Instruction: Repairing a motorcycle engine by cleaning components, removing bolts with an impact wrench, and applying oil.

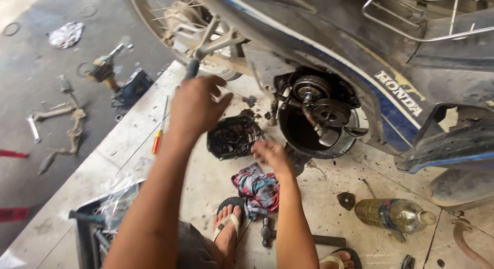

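Left hand: raised, fingers closed round a dark-handled tool. Right hand: fingers loosely spread, empty, just beside the round black engine cover lying on the tiled floor below the scooter's opened engine housing.

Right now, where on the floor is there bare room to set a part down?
Bare tile lies between the red-handled screwdriver and the left hand, and between the patterned rag and the plastic bottle. It is crowded around the black cover below the open engine housing.
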